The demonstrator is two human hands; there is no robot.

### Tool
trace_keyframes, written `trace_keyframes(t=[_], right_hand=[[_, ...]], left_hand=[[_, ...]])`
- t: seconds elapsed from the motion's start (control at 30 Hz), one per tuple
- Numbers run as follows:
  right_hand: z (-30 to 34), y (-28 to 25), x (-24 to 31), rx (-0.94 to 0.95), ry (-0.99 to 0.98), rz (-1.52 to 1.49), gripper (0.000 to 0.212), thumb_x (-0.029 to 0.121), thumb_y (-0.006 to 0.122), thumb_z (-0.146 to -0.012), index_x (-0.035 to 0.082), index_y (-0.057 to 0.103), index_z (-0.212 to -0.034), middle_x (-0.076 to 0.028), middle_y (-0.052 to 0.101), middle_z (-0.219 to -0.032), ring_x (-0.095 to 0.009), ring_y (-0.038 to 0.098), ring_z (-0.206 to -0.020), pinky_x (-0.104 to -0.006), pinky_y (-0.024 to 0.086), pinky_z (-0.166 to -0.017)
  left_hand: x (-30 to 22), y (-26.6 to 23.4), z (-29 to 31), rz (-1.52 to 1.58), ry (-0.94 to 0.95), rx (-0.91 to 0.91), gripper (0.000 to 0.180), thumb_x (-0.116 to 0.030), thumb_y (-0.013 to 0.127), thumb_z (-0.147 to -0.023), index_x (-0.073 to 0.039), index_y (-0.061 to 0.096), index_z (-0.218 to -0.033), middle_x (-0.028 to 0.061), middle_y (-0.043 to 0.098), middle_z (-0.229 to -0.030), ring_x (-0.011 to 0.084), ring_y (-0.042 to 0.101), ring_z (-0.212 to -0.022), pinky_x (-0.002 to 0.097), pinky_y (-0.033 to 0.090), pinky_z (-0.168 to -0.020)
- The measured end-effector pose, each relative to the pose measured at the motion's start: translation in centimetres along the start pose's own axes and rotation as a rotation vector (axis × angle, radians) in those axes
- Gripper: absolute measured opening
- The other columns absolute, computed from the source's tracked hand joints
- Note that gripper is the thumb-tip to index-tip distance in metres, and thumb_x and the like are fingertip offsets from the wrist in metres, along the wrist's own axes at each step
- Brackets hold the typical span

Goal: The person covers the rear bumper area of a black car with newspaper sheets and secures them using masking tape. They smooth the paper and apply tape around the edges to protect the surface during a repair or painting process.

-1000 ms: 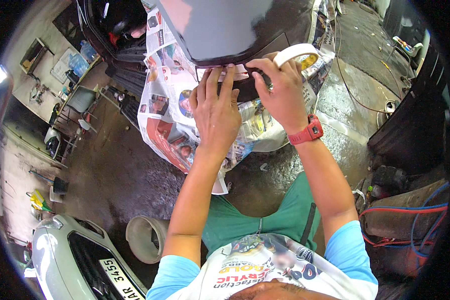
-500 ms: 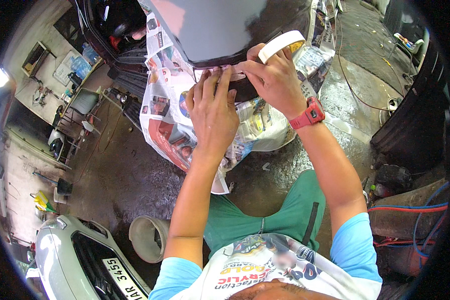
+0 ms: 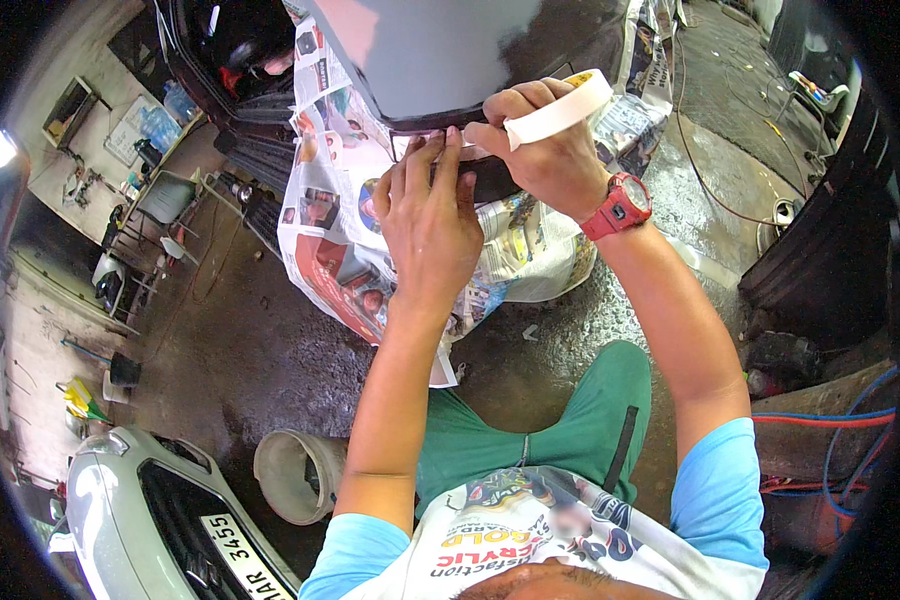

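Observation:
A roll of cream masking tape (image 3: 562, 112) is gripped in my right hand (image 3: 562, 168), its broad outer band facing me. A pale strip of tape (image 3: 476, 151) shows between my two hands, along the lower edge of a glossy grey car panel (image 3: 450, 55). My left hand (image 3: 430, 230) lies with its fingers stretched out, fingertips pressed at that same edge. Below the panel, printed newspaper (image 3: 335, 265) covers the car body, and a dark part (image 3: 495, 180) stays bare between my hands. The tips of my right fingers are partly hidden by the roll.
A white car (image 3: 120, 500) stands at the lower left beside a pale bucket (image 3: 295, 480). To the left are a chair (image 3: 170, 200) and water jugs (image 3: 160, 130). Red and blue hoses (image 3: 820, 418) run at the right, near a dark panel (image 3: 820, 240).
My right hand has turned over and shifted slightly left, tilting the tape roll so its outer band shows more. My left hand has stayed nearly in place at the panel's edge.

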State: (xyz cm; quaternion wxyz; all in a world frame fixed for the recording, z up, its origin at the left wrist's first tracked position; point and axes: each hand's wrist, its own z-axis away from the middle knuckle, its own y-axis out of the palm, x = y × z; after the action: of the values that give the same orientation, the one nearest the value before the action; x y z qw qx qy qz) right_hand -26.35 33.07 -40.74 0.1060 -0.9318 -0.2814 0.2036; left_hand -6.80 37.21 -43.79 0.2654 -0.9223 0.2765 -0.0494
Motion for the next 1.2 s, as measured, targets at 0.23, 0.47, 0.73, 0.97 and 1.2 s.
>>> trace_keyframes(t=[0.23,0.47,0.73,0.97,1.2], right_hand=[[0.9,0.5,-1.4,-0.035,-0.055,0.047,0.013,0.026,0.079,-0.085,0.025,0.079,-0.098,0.002,0.061,-0.095,-0.023,0.065,-0.096,-0.0426,0.05,-0.085],[1.0,0.7,-1.3,-0.039,-0.032,0.054,0.012,0.026,0.077,-0.087,0.025,0.08,-0.098,0.003,0.06,-0.095,-0.023,0.065,-0.096,-0.0425,0.05,-0.086],[1.1,0.8,-1.0,-0.027,0.026,0.008,0.011,0.025,0.076,-0.088,0.024,0.079,-0.098,0.001,0.061,-0.095,-0.024,0.066,-0.096,-0.0433,0.051,-0.087],[1.4,1.1,-1.2,-0.088,0.004,0.042,0.011,0.025,0.077,-0.086,0.025,0.076,-0.096,0.002,0.061,-0.095,-0.023,0.066,-0.095,-0.0431,0.051,-0.085],[0.1,0.3,-1.8,-0.045,-0.13,0.134,0.01,0.03,0.078,-0.086,0.029,0.075,-0.096,0.005,0.06,-0.097,-0.02,0.064,-0.098,-0.0404,0.051,-0.084]], left_hand=[[-0.5,0.3,0.2,-0.079,0.004,0.0,0.052,-0.016,0.072,-0.101,-0.011,0.069,-0.152,0.0134,0.07,-0.141,0.0345,0.066,-0.131,0.0506,0.043,-0.116],[-1.2,0.6,0.4,-0.155,-0.011,0.01,0.053,-0.017,0.072,-0.101,-0.01,0.068,-0.153,0.0136,0.069,-0.145,0.0339,0.064,-0.137,0.0518,0.04,-0.12],[-1.1,0.6,0.5,-0.137,-0.004,0.034,0.054,-0.016,0.072,-0.1,-0.007,0.067,-0.154,0.0157,0.068,-0.146,0.0361,0.063,-0.14,0.0527,0.039,-0.121],[-1.3,0.6,0.4,-0.117,-0.005,0.037,0.056,-0.017,0.071,-0.101,-0.006,0.065,-0.155,0.0167,0.066,-0.148,0.0375,0.06,-0.144,0.0537,0.038,-0.121],[-1.1,0.7,0.5,-0.095,-0.001,0.028,0.054,-0.017,0.073,-0.101,-0.006,0.067,-0.153,0.017,0.065,-0.149,0.0382,0.059,-0.145,0.054,0.038,-0.121]])
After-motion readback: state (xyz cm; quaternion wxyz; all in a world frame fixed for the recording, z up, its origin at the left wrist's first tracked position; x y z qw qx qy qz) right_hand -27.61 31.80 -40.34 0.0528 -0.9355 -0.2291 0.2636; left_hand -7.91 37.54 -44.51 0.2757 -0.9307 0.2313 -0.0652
